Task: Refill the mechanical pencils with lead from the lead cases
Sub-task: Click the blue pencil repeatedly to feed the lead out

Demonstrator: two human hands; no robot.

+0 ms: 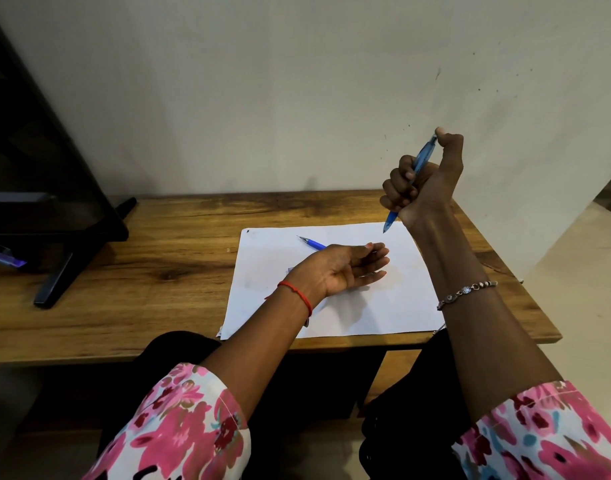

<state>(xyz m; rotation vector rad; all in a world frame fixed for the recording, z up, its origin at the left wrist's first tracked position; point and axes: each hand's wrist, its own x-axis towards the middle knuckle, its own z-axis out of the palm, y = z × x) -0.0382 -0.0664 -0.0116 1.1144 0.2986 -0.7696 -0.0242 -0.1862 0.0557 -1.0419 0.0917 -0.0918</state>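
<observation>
Nearest, the left hand (345,268) rests palm-up with its fingers loosely spread, holding nothing, on the white sheet (394,299) by the tabletop's (158,271) front-right edge, a second blue pencil (312,243) just behind its fingertips. Farther off, the right hand (423,181) is fisted round the blue mechanical pencil (420,161) above the back-right corner, tip down, thumb on the cap. It looks like clicking to check the feed; next, probably a test stroke or the other pencil.

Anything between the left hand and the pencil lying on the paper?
Nothing visible. The left hand rests palm-up on the paper, right beside the lying pencil, whose rear end it hides. The right hand holds the other pencil well above.
</observation>
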